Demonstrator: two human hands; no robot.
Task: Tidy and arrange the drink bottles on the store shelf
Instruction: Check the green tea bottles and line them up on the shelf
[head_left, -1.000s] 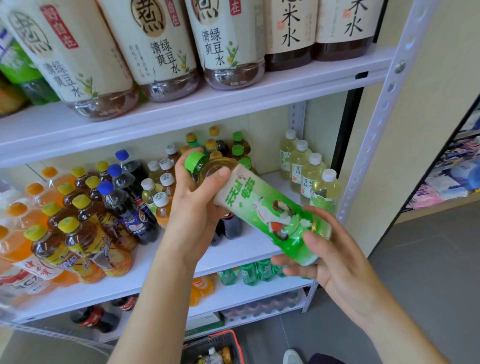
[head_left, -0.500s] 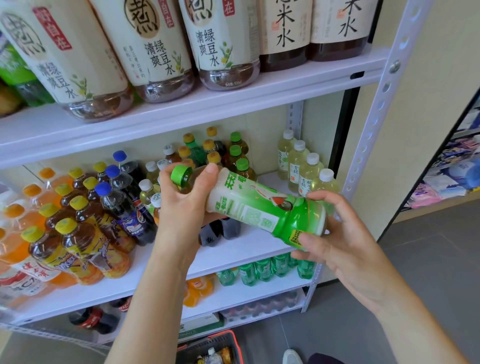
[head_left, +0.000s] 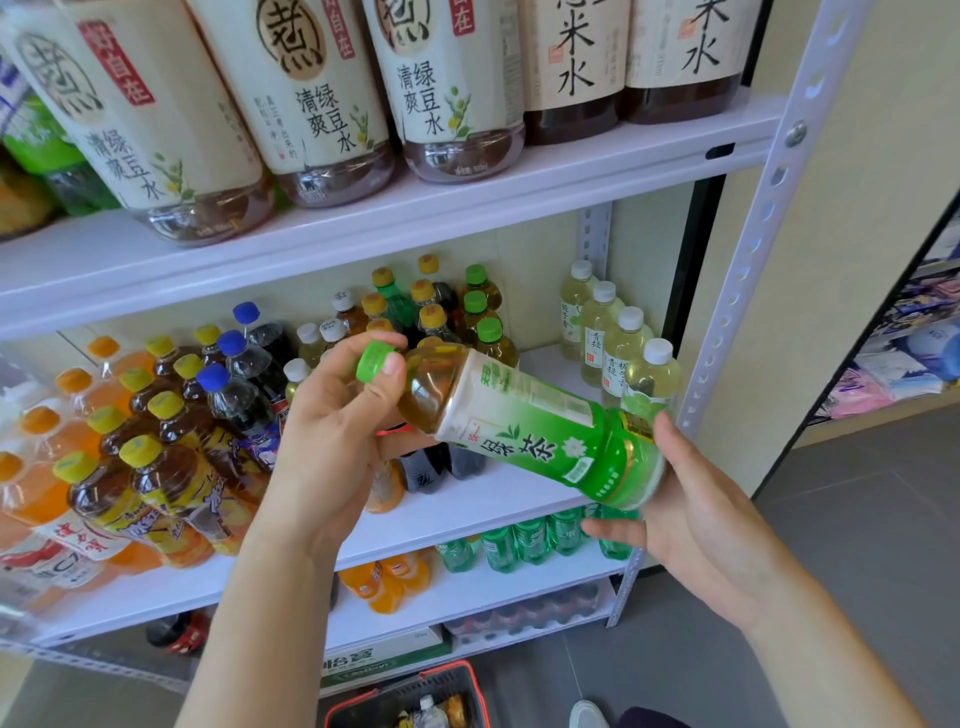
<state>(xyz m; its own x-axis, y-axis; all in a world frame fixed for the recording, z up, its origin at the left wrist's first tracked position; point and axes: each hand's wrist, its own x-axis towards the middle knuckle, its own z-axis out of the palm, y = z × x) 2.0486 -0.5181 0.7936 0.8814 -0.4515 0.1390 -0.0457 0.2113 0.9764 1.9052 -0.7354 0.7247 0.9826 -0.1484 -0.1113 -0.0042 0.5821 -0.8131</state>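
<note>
as the green tea bottle (head_left: 524, 431) rolls label-up, held tilted in front of the middle shelf (head_left: 467, 509), the left hand (head_left: 332, 441) pinches its neck at the cap while the right hand (head_left: 696, 514), fingers now loosened, cradles its base; shelving likely follows.

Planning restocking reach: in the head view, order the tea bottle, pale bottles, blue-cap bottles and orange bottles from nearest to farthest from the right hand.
1. Tea bottle, its base against the right hand.
2. Pale bottles, right side, just behind.
3. Blue-cap bottles, left of centre.
4. Orange bottles, far left.
</note>
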